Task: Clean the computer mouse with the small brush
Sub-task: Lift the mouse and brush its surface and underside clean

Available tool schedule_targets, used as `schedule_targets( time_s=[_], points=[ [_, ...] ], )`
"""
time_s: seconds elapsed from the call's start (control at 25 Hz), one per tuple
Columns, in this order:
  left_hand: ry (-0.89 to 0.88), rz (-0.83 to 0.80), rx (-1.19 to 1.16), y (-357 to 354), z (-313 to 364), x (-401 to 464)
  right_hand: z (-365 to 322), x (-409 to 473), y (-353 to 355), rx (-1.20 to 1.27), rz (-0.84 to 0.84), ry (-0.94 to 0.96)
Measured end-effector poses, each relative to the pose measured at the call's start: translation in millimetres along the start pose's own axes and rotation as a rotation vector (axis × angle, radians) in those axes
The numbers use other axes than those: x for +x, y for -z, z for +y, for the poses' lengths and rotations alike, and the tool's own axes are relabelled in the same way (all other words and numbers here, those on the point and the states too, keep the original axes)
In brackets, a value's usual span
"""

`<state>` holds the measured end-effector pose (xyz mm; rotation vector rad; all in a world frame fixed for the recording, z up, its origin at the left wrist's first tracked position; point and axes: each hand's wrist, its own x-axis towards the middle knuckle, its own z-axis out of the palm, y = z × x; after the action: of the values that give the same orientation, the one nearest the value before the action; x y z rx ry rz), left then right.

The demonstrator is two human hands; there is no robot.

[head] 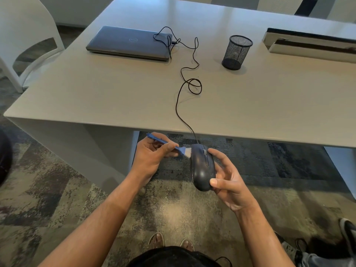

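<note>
A dark wired computer mouse [202, 168] is held in the air below the table's front edge, top side up. My right hand [229, 182] grips it from the right, thumb on its rear end and fingers near the wheel. My left hand [152, 157] pinches a small blue brush [169, 144] by the handle. The white bristles touch the front left side of the mouse. The black cable [185, 89] runs from the mouse up over the table edge in loops to the closed laptop [131, 43].
The grey table [96, 97] carries the laptop at the back left, a black mesh pen cup [236, 53] and a white tray-like box [312, 45] at the back right. A white chair [28, 41] stands left. Another person's shoe [348, 234] shows at the bottom right.
</note>
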<state>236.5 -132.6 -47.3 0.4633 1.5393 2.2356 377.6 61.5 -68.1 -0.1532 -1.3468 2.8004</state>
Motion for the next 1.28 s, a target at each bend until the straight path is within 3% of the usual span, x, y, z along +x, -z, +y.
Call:
schedule_targets(
  time_s=[0.24, 0.56, 0.8, 1.08, 1.16, 1.28],
  points=[
    [0.015, -0.288, -0.010, 1, 4, -14, -6, 0, 3, 0.008, 0.035, 0.016],
    [-0.049, 0.105, 0.041, -2, 6, 3, -3, 0, -3, 0.050, -0.021, -0.011],
    [-0.062, 0.036, 0.055, -11, 4, -2, -4, 4, -1, 0.038, 0.012, 0.008],
    [-0.056, -0.235, 0.038, -6, 0, -20, -8, 7, 5, 0.011, 0.041, 0.012],
    [-0.043, -0.213, 0.033, -3, 0, -21, -7, 8, 6, 0.017, 0.036, 0.009],
    [-0.070, -0.035, 0.059, -3, 1, -15, -4, 8, 8, 0.029, 0.007, -0.002]
  ],
)
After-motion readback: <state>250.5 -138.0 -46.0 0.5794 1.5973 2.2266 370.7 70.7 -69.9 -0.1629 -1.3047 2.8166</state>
